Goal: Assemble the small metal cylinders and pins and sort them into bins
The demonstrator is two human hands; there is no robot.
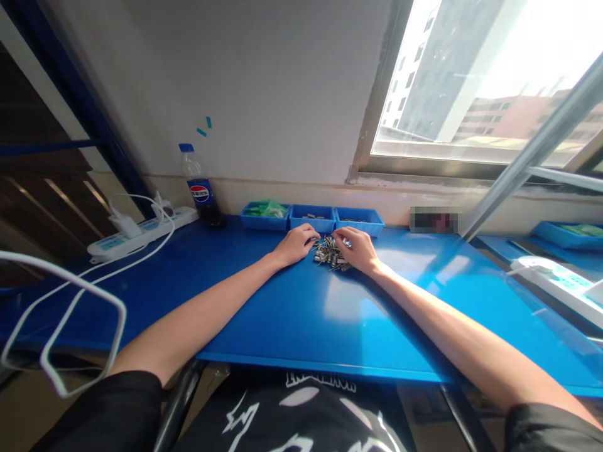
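Observation:
A heap of small metal pieces [331, 256], silvery with a few brassy ones, lies on the blue table. At its left edge rests my left hand [296, 245], fingers curled and pressed together toward the heap. My right hand [357, 248] reaches over the heap's right side with thumb and fingers bent into a pinch. Whatever either set of fingertips holds is too small to make out. Just behind the hands stand three blue trays: the left tray [264, 223] has green plastic packets [267, 209] in it, while the middle tray [311, 225] and right tray [360, 228] contain small metallic bits.
A cola bottle [201, 191] stands by the wall at the back left. White power strips lie on the left [141, 237] and right [563, 282], with a white cable [108, 292] looping over the left front edge. A slanted metal bar [532, 150] rises on the right.

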